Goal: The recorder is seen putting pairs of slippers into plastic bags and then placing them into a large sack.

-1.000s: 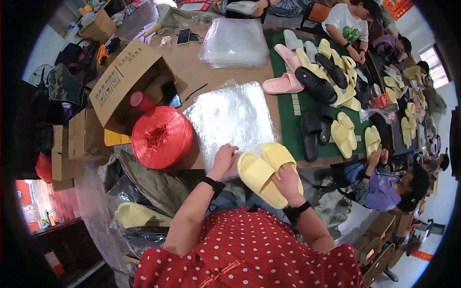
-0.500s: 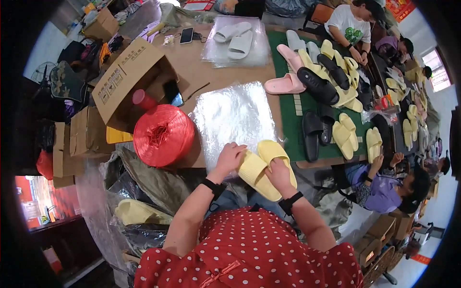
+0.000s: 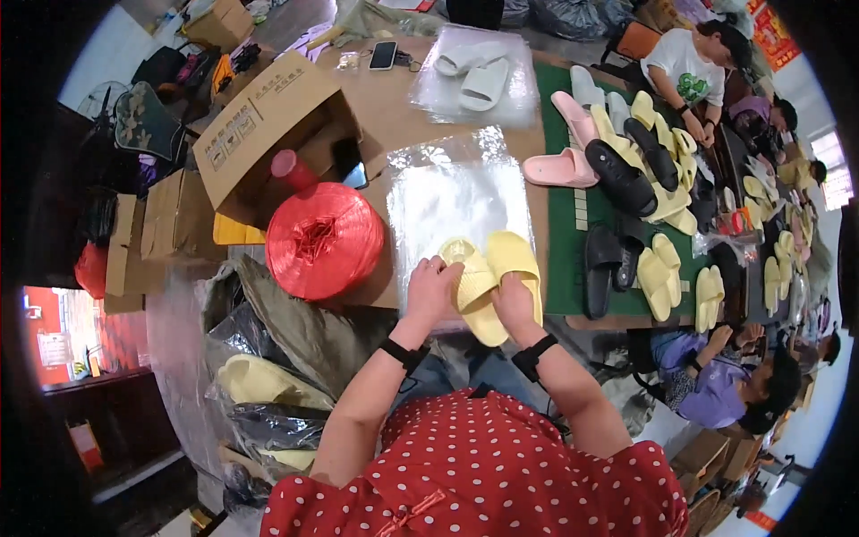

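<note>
- We see the yellow slippers (image 3: 514,253) farther up over the stack of clear bags (image 3: 438,192) than a second ago, when they hung mostly over the near table edge and our lap.
- Our left hand (image 3: 431,291), which was flat on the bags and apart from the slippers then, now meets the left slipper at its outer side.
- On the far stack of bags (image 3: 517,109) we now have a pair of white slippers (image 3: 484,85); a second ago none lay there, and another person's hand was just beyond.
- Our left hand is partly closed, fingers curled and thumb laid against the strap of the left slipper; we cannot tell whether it pinches the slipper or a bag's edge.
- Our right hand (image 3: 515,309) is closed on the yellow slippers at their inner sides, its fingertips hidden from us.
- A shine shows at the left slipper's toe end, yet we cannot tell whether film covers it.
- To our left is a red roll of twine (image 3: 324,242); to our right, black slippers (image 3: 601,273) on a green mat (image 3: 564,237).
</note>
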`<state>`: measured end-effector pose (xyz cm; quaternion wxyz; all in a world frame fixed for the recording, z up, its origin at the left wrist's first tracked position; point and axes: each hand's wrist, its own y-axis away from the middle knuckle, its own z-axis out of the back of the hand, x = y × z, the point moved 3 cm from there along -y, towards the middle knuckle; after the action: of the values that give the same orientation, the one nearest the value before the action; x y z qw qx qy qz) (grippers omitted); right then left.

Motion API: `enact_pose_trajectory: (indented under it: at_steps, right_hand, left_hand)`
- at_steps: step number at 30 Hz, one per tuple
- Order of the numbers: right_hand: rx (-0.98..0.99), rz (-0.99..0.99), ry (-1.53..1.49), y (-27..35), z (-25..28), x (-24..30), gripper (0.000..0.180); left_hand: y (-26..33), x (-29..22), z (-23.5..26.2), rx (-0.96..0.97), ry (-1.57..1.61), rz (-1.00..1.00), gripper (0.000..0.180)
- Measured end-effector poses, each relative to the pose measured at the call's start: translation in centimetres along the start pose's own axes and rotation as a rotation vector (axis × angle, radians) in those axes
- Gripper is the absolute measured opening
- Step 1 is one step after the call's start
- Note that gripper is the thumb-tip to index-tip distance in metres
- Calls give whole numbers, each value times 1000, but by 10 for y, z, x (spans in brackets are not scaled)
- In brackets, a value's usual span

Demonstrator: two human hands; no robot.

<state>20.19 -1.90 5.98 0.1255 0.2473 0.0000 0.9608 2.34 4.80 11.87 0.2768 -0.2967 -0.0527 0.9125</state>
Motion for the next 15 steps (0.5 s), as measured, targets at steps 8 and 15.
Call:
enact_pose_trajectory:
  at_steps: [8, 15]
  right_hand:
    - [82, 92, 9, 3, -17, 2, 23]
    - [23, -202, -591, -35, -53, -11, 17]
  left_hand:
    - [7, -19, -18, 61, 184, -44, 35]
    - [22, -46, -21, 250, 560, -86, 33]
